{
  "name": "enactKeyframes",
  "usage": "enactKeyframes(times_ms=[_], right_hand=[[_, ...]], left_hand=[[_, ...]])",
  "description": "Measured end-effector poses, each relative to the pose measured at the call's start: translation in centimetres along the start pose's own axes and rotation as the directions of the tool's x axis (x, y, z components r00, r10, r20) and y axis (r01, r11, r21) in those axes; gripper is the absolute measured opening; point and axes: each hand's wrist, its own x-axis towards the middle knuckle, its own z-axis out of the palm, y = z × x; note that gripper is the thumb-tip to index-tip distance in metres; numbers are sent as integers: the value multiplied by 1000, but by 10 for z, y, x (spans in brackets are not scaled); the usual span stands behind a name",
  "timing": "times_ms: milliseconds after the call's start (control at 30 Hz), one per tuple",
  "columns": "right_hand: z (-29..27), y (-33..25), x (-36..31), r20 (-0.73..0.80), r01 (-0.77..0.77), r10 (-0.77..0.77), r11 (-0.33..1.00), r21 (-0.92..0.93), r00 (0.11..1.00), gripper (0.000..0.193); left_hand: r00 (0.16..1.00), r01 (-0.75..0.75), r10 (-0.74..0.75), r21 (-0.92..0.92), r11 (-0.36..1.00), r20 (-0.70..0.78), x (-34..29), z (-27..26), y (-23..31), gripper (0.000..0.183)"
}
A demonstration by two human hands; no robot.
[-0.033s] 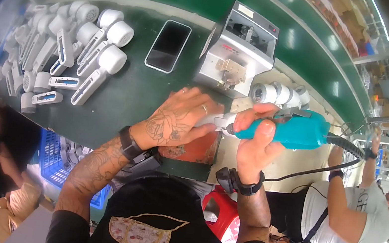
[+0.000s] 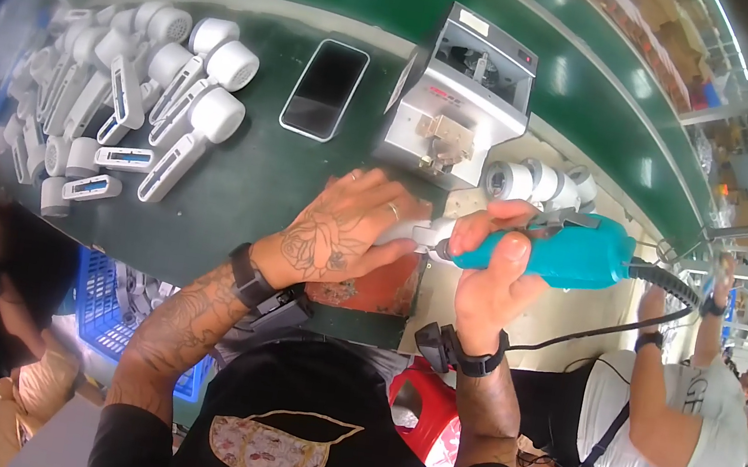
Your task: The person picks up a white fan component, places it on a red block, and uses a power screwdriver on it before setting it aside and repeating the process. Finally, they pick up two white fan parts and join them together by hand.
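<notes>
My left hand (image 2: 331,227), fingers bent, presses a white plastic piece (image 2: 422,232) down over a worn reddish pad (image 2: 365,292) at the front of the bench. The hand covers most of that piece, so its full shape is hidden. In my right hand (image 2: 493,290) lies a teal electric screwdriver (image 2: 574,251), held almost level with fingers and thumb around it. Its tip points left and meets the white piece beside my left fingertips. A black coiled cord (image 2: 671,281) runs from the tool's back end.
Many white handheld units with round heads (image 2: 177,164) are heaped at left. A phone (image 2: 324,89) lies beside a grey metal machine (image 2: 459,101). Several white round parts (image 2: 508,180) sit right of it. Below are a blue basket (image 2: 103,314) and red stool (image 2: 433,407). A co-worker (image 2: 667,408) is at right.
My hands, the screwdriver and the white piece stay in place. Only the co-worker at right has shifted slightly.
</notes>
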Motion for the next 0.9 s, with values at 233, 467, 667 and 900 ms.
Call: enactKeyframes(times_ms=[233, 467, 667, 900], right_hand=[[6, 10, -8, 16, -20, 20, 1000, 5, 1000, 44], [3, 13, -1, 65, -23, 19, 998, 65, 998, 39], [6, 28, -13, -63, -59, 60, 998, 10, 996, 35], [-7, -48, -27, -118, 94, -48, 898, 429, 992, 43]], left_hand=[[1000, 2, -2, 13, 1000, 0, -4, 1, 0, 39], [1000, -12, 11, 35, 999, 19, 3, 0, -1, 40], [985, -133, 140, 73, 988, -100, -5, 1, -13, 41], [938, -341, 345, 261, 903, 33, -54, -10, 15, 35]])
